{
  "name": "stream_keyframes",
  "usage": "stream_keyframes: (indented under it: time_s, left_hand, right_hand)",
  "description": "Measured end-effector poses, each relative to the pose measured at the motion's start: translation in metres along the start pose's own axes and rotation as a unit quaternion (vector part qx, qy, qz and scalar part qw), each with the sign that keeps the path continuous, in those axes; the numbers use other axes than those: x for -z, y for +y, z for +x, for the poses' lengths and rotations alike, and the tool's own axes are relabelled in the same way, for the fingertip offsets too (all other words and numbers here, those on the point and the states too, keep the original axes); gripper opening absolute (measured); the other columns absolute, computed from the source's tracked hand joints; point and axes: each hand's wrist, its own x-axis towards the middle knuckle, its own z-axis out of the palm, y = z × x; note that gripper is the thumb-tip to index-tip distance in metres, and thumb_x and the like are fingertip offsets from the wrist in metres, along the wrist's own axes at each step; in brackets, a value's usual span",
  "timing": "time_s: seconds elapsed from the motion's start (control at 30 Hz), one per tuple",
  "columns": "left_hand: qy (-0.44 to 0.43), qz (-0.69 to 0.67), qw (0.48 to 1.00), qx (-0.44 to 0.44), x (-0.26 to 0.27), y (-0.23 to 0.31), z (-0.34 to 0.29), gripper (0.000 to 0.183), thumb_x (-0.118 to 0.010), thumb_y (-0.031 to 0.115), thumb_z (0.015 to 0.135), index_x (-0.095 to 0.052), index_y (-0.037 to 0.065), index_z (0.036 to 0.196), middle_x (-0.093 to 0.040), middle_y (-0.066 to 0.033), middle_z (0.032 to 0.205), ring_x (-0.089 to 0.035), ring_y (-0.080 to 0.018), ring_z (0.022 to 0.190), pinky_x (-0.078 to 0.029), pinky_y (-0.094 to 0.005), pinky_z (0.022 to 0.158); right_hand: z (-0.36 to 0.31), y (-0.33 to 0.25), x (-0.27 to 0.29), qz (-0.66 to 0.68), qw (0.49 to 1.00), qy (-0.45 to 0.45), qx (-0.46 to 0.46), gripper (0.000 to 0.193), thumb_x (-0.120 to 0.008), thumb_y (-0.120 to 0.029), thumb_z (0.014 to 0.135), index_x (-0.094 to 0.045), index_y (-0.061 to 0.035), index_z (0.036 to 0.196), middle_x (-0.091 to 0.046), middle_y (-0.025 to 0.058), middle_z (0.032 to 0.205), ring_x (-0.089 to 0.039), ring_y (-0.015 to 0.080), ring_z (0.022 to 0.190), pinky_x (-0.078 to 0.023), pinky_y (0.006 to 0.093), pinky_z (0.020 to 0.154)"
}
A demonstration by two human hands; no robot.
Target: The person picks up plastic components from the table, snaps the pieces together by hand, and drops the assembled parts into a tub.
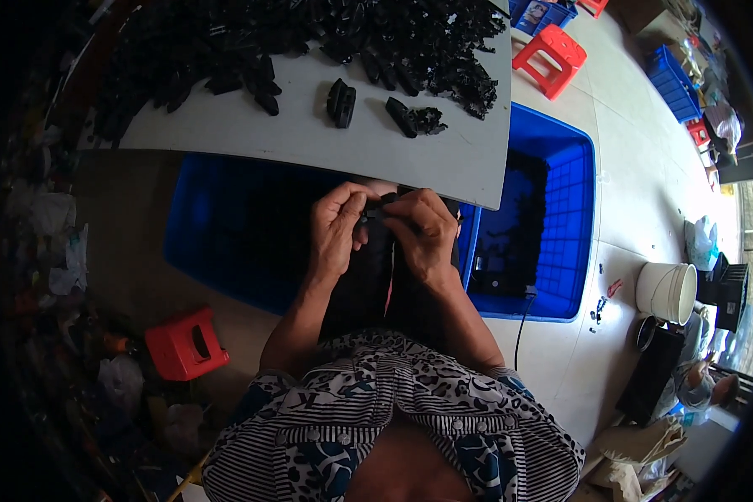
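Just off the table's near edge, above my lap, both hands meet around a small black plastic part [373, 214]. My left hand [336, 226] pinches it between thumb and fingers. From the other side, the fingertips of my right hand [425, 227] close on the same part. Its exact shape is mostly hidden by the fingers. Beyond the hands, on the white table [251, 134], lie a black plastic piece [340, 103] standing apart and another elongated black piece [402, 117] beside a small jagged black cluster [429, 120].
A large heap of black plastic parts [309, 33] covers the table's far side. Under the table stand a blue bin [201, 251] and a second blue bin [569, 217] holding dark pieces. Red stools [188, 345] stand on the floor; a white bucket [666, 291] is at right.
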Motion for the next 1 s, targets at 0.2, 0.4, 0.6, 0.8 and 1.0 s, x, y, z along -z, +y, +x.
stream_keyframes:
  time_s: [0.2, 0.4, 0.6, 0.8, 1.0]
  left_hand:
    - [0.001, -0.046, 0.998, 0.037, -0.003, 0.009, -0.003, 0.022, -0.056, 0.021, 0.094, -0.064, 0.001, 0.094, -0.06, -0.002, 0.072, -0.052, -0.0055, 0.054, -0.042, -0.0188, 0.048]
    - [-0.004, 0.03, 0.999, 0.033, -0.004, 0.009, -0.005, 0.008, -0.062, 0.008, 0.086, -0.064, 0.001, 0.09, -0.058, -0.0005, 0.069, -0.052, -0.0037, 0.055, -0.043, -0.0181, 0.049]
    - [0.039, 0.147, 0.988, -0.008, -0.01, 0.008, -0.01, 0.003, -0.063, 0.002, 0.082, -0.061, 0.002, 0.084, -0.057, 0.0012, 0.068, -0.049, -0.0021, 0.055, -0.039, -0.0171, 0.049]
    - [0.011, 0.112, 0.993, -0.022, -0.007, 0.011, -0.016, 0.012, -0.062, 0.0, 0.082, -0.057, 0.001, 0.093, -0.056, 0.0009, 0.071, -0.051, -0.004, 0.058, -0.04, -0.0178, 0.052]
    - [0.031, 0.144, 0.985, -0.09, -0.004, 0.007, -0.025, 0.017, -0.057, -0.003, 0.086, -0.052, 0.002, 0.102, -0.054, -0.0016, 0.069, -0.055, -0.0062, 0.057, -0.045, -0.0208, 0.052]
  right_hand:
    - [0.0, 0.005, 0.003, -0.044, 0.998, -0.012, 0.037, 0.023, -0.072, 0.008, 0.061, -0.064, -0.0004, 0.081, -0.058, 0.01, 0.078, -0.058, 0.0266, 0.072, -0.047, 0.0345, 0.064]
    - [-0.005, 0.005, 0.006, -0.077, 0.996, -0.01, 0.038, 0.021, -0.072, 0.007, 0.062, -0.064, -0.0002, 0.08, -0.058, 0.0098, 0.076, -0.059, 0.0263, 0.071, -0.047, 0.0332, 0.062]
    - [-0.013, 0.001, 0.008, -0.052, 0.997, -0.047, -0.019, 0.023, -0.072, 0.005, 0.066, -0.062, 0.0001, 0.086, -0.057, 0.0116, 0.08, -0.058, 0.0273, 0.071, -0.047, 0.033, 0.061]
    - [-0.012, 0.008, 0.004, 0.1, 0.968, -0.158, -0.168, 0.024, -0.066, -0.009, 0.082, -0.058, 0.0049, 0.099, -0.056, 0.0187, 0.087, -0.058, 0.0324, 0.076, -0.046, 0.0372, 0.065]
    - [-0.014, 0.002, -0.005, 0.029, 0.984, -0.137, -0.109, 0.02, -0.063, -0.007, 0.083, -0.059, 0.0041, 0.1, -0.055, 0.0143, 0.082, -0.058, 0.0238, 0.066, -0.047, 0.0321, 0.059]
